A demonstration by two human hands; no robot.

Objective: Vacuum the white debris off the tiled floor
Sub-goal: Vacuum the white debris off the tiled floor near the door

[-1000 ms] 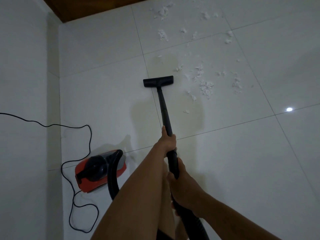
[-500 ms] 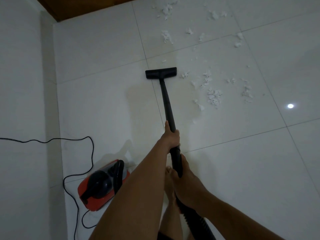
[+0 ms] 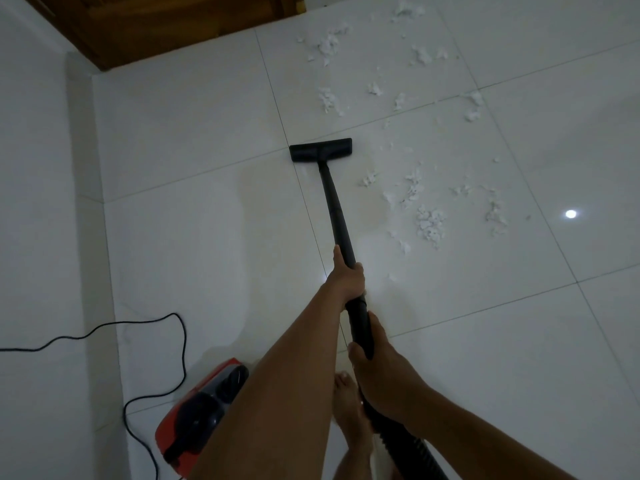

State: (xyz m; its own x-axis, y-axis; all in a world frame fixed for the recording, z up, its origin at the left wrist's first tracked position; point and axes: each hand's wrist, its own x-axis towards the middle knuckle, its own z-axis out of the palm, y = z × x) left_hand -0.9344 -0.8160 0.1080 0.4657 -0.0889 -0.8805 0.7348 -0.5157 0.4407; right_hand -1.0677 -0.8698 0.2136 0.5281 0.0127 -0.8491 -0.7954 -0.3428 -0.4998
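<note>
White glossy floor (image 3: 519,358) of large tiles meets a white wall (image 3: 34,202) on the left, with a brown wooden door (image 3: 173,26) at the far corner. A small round glare (image 3: 570,213) shines on a tile to the right.

The debris (image 3: 429,223) lies in loose fluffy scraps across the far right tiles. One patch is spread near the door end, and another sits closer in, to the right of the wand (image 3: 337,209). The black nozzle (image 3: 321,150) rests flat on the floor beside a grout line, to the left of the scraps. It is near the closest ones, but not on them.

The left hand (image 3: 346,277) grips the wand about halfway up, with its fingers curled round the tube and the thumb lying along it. The right hand (image 3: 377,372) wraps the thicker lower end, just above where the ribbed hose (image 3: 412,455) starts. Both arms reach forward from the bottom edge.

A bare foot (image 3: 348,407) stands on the floor under the arms. The red and black vacuum (image 3: 194,420) sits low on the left near the wall, partly hidden by the left forearm. Its black cord (image 3: 185,341) snakes over the floor and off the left edge
</note>
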